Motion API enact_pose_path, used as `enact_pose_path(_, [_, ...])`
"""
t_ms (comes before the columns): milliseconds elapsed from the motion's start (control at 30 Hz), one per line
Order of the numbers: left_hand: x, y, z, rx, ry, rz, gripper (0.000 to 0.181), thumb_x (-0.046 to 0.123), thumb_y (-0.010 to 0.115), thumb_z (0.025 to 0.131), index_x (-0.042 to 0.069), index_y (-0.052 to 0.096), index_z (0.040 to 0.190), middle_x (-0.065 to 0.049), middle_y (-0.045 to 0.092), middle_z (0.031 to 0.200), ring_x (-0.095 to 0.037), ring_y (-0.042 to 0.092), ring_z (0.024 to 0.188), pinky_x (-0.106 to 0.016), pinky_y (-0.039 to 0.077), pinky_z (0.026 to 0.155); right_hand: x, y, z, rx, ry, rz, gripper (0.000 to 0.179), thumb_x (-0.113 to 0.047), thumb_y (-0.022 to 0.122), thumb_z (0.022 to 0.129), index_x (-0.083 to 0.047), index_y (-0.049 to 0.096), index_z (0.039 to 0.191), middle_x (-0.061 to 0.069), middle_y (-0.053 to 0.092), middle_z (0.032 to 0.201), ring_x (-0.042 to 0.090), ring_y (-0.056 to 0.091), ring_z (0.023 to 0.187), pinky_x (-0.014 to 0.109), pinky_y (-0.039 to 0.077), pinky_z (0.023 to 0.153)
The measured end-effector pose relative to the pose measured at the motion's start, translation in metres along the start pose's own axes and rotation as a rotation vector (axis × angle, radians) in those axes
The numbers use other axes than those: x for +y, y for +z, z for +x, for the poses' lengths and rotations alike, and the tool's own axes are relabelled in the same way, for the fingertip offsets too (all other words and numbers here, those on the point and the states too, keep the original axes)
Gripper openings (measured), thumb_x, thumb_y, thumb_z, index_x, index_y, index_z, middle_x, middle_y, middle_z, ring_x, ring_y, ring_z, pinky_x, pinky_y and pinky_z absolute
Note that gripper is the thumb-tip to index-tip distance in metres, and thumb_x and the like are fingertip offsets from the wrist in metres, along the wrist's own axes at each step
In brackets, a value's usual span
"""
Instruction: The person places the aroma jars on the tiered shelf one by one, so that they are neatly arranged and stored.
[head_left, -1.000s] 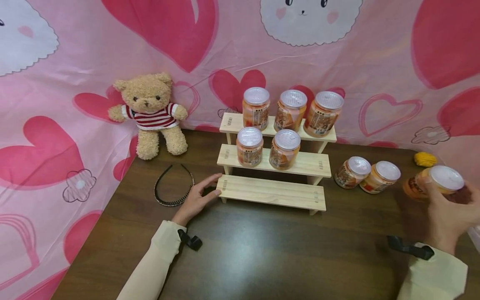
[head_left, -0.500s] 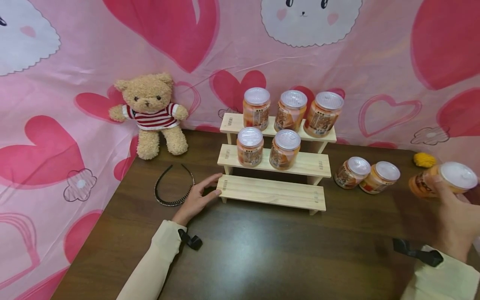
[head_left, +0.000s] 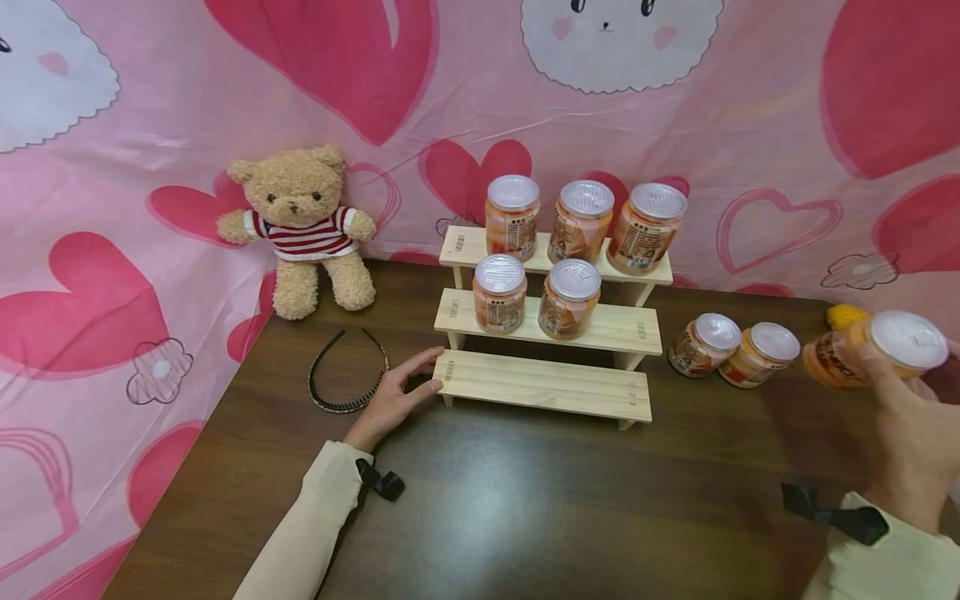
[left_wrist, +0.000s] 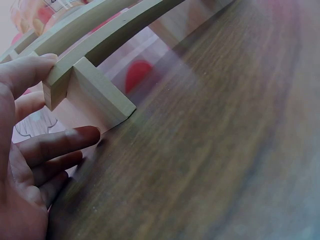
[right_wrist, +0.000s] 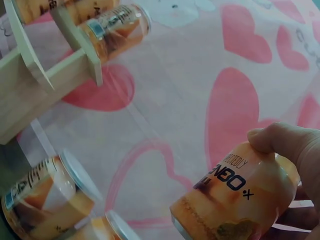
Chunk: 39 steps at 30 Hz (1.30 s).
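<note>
My right hand (head_left: 911, 442) grips an orange-labelled can (head_left: 836, 358) with a pale lid, tilted, at the right of the head view. In the right wrist view the thumb (right_wrist: 272, 137) lies along the side of this can (right_wrist: 235, 195), with the other fingers partly hidden behind it. My left hand (head_left: 390, 404) touches the left end of the lowest step of a wooden tiered shelf (head_left: 540, 387). Seen from the left wrist, thumb and fingers lie extended around that end (left_wrist: 55, 90). Similar cans stand on the shelf, three on the top step and two on the middle one.
Two more cans (head_left: 705, 346) stand side by side right of the shelf. Behind the held can is a yellow yarn ball (head_left: 843, 317), partly covered. A black headband (head_left: 348, 407) lies by the left hand, below a teddy bear (head_left: 296, 225). Pink heart-patterned cloth hangs behind the table.
The right hand and its can have shifted to the right, then slightly back left and up in the view, partly covering the yarn ball. The left hand stays in place.
</note>
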<state>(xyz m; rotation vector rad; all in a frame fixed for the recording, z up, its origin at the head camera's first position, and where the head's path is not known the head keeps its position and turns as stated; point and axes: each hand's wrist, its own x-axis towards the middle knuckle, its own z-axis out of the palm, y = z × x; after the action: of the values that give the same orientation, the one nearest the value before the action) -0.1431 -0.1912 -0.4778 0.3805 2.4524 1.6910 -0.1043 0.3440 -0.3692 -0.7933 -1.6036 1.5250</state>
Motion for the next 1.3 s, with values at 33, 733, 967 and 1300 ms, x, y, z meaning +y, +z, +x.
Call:
enact_pose_path(33, [0.005, 0.0, -0.001, -0.002, -0.001, -0.002, 0.053, 0.011, 0.064, 0.098, 0.007, 0.049, 0.148, -0.021, 0.061, 0.136, -0.03, 0.055, 0.125, -0.052, 0.036, 0.109, 0.0, 0.001, -0.002, -0.002, -0.027, -0.001, 0.057, -0.008, 0.086, 0.077, -0.019, 0.065, 0.129, -0.013, 0.063, 0.117, 0.001, 0.055, 0.109, 0.016, 0.039, 0.107])
enact_pose_path(733, [0.022, -0.001, -0.006, -0.002, 0.006, -0.013, 0.052, 0.012, 0.064, 0.097, 0.007, 0.051, 0.147, -0.02, 0.063, 0.135, -0.029, 0.056, 0.124, -0.052, 0.036, 0.11, -0.008, 0.026, -0.03, -0.129, -0.243, 0.163, 0.051, 0.014, 0.085, 0.061, 0.002, 0.075, 0.11, -0.002, 0.078, 0.099, 0.005, 0.066, 0.081, 0.015, 0.049, 0.077])
enact_pose_path(967, [0.022, -0.001, -0.007, 0.002, 0.005, -0.01, 0.052, 0.012, 0.064, 0.097, 0.007, 0.05, 0.147, -0.02, 0.062, 0.137, -0.027, 0.056, 0.124, -0.052, 0.036, 0.11, -0.012, 0.033, -0.042, -0.219, -0.243, 0.178, 0.052, 0.016, 0.085, 0.06, 0.004, 0.075, 0.11, 0.0, 0.076, 0.099, 0.005, 0.066, 0.079, 0.012, 0.052, 0.074])
enact_pose_path(1300, [0.023, -0.001, -0.007, 0.0, -0.003, 0.0, 0.052, 0.014, 0.065, 0.098, 0.008, 0.05, 0.147, -0.018, 0.062, 0.137, -0.01, 0.056, 0.119, -0.049, 0.038, 0.108, -0.013, 0.045, -0.051, -0.28, -0.204, 0.074, 0.053, 0.009, 0.09, 0.06, -0.002, 0.077, 0.11, -0.007, 0.075, 0.091, 0.004, 0.064, 0.075, 0.009, 0.049, 0.067])
